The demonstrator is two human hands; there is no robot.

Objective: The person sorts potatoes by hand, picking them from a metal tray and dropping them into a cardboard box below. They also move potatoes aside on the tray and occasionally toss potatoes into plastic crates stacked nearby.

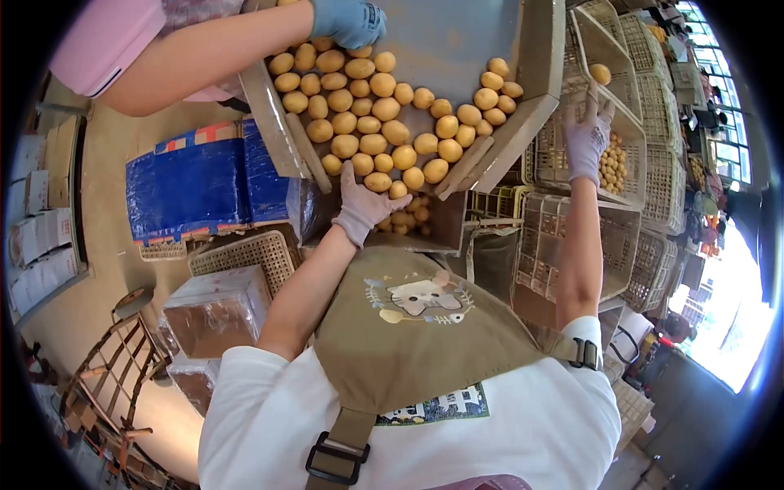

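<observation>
My left hand (pixel 365 211), in a pale glove, reaches the front edge of a sloped metal tray (pixel 457 33). Its visible fingers are spread against the nearest small round yellow fruits (pixel 377 181); I cannot make out their kind. Over a pale plastic crate (pixel 629 135) at the right, my gloved right hand (pixel 588 135) is stretched out with fingers apart. Just beyond its fingertips is a single yellow fruit (pixel 600 74), apart from the hand. More fruits (pixel 612 163) lie inside that crate. Below the tray's lip, a box holds further fruits (pixel 412 216), partly hidden by my left hand.
Another person's blue-gloved hand (pixel 351 23) rests on fruits at the tray's upper left. Stacked crates (pixel 657 114) line the right side. At left are a blue-covered box (pixel 188 184), a woven plastic basket (pixel 245 257) and a plastic-wrapped carton (pixel 216 310).
</observation>
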